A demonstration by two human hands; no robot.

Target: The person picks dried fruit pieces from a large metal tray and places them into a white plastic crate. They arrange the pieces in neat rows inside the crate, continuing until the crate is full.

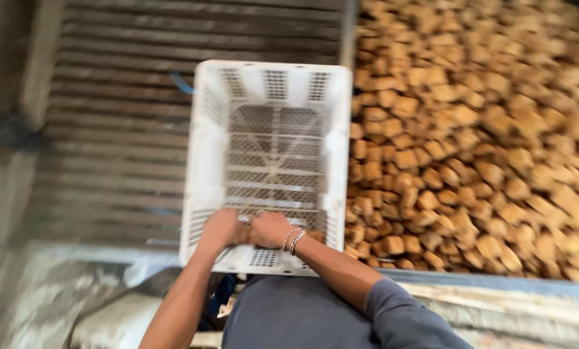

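Observation:
A white perforated plastic crate (205,148) is held out in front of me over a slatted metal surface; the crate is empty. My left hand (220,227) and my right hand (269,229) sit side by side on the crate's near rim, fingers curled over it. Thin bangles circle my right wrist. The frame is blurred by motion.
A large heap of tan, blocky chunks (470,142) fills the right side, right beside the crate. Dark corrugated slats (115,129) lie to the left and behind. A pale ledge (496,287) runs along the near edge, with a rough grey wall (5,194) at far left.

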